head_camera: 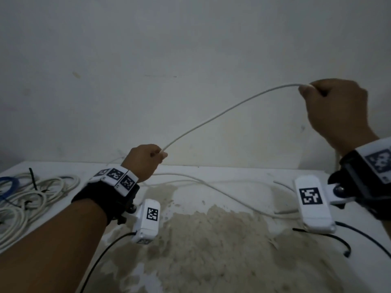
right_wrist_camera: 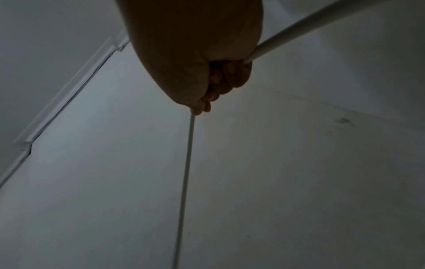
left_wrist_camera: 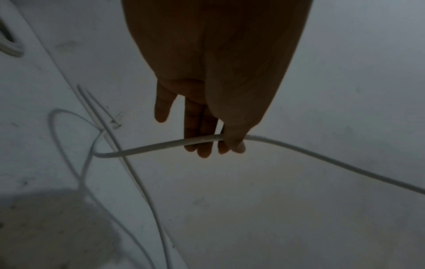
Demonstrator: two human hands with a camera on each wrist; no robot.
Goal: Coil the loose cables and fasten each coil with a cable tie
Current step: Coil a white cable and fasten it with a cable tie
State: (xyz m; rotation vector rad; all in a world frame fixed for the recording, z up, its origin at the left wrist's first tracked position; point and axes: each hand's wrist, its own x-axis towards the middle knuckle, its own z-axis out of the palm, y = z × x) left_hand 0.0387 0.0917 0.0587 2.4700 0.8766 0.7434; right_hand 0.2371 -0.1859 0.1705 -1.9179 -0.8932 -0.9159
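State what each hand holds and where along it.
Both hold one white cable: left hand pinches it lower down, right hand grips it higher, a span arching between them.

Left hand low, forearm reaching forward, thumb and forefinger pinching cable. Right hand raised higher, fist curled, grip closed around same cable.

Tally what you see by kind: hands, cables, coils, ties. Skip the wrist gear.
Hands: 2, left hand and right hand, both gripping the loose white cable
Loose white cable: 1
Heap of white coils: 1, coils too tangled to count
Blue coil: 1
Loose black cable tie: 1
Total: 6
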